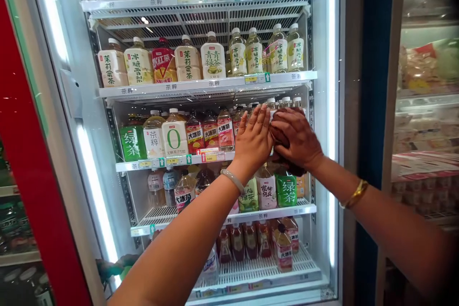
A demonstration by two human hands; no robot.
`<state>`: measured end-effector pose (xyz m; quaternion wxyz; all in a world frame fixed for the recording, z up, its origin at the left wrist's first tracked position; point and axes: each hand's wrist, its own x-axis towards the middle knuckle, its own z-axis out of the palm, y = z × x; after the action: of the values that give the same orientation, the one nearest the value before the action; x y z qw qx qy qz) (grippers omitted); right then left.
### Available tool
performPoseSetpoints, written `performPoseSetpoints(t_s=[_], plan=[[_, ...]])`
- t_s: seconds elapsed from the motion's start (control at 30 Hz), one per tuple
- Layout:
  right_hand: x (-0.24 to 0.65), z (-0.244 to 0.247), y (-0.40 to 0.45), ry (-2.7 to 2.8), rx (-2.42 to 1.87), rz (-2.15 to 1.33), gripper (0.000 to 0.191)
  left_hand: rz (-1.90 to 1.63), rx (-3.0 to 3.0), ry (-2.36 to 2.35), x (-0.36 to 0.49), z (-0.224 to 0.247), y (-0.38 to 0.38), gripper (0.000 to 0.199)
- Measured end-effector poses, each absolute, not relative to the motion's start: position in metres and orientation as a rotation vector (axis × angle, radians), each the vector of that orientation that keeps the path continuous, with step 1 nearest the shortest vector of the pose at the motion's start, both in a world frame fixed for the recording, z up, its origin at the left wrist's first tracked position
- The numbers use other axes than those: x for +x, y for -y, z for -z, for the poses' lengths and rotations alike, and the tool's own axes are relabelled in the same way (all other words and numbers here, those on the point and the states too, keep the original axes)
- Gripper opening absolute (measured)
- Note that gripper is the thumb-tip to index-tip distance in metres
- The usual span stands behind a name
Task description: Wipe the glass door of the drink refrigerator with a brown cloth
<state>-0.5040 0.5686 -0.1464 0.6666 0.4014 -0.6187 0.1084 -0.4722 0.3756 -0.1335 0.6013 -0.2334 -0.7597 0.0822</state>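
My left hand (pixel 254 136) lies flat with its fingers stretched upward, apparently against the glass door (pixel 208 100) of a lit drinks fridge. Beside it, my right hand (pixel 299 136) curls over a bunched dark brown cloth (pixel 281 135) and presses it to the same pane. The cloth's far side is hidden, and its edge meets the left hand's fingers. Behind the hands, bottled drinks on the middle shelf (pixel 175 159) are partly covered. A pale bangle (pixel 234 182) circles my left wrist; a gold bracelet (pixel 355 194) is on the right.
Tea bottles (pixel 213 55) line several white wire shelves inside. Bright light strips (pixel 96 191) run up both sides of the fridge. A red panel (pixel 32 153) stands at the left. Packaged goods (pixel 426 126) fill another lit cabinet at the right, past a dark post (pixel 373 105).
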Motion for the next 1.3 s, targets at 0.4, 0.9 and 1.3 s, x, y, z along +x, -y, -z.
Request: performPoseSetpoints(t_s=[0.4,0.9,1.3], plan=[[-0.503,0.158,-0.530,1.326,0.926,-0.259,0.065,-0.198,-0.503,1.768,-0.463,0.141,-0.351,0.066],[-0.494,0.130,-0.506,1.335,1.110,-0.141,0.063,-0.221,-0.374,1.748,-0.446,0.146,-0.300,0.072],[-0.473,0.140,-0.452,1.396,1.047,-0.246,0.061,-0.193,-0.368,1.737,-0.436,0.146,-0.264,0.073]])
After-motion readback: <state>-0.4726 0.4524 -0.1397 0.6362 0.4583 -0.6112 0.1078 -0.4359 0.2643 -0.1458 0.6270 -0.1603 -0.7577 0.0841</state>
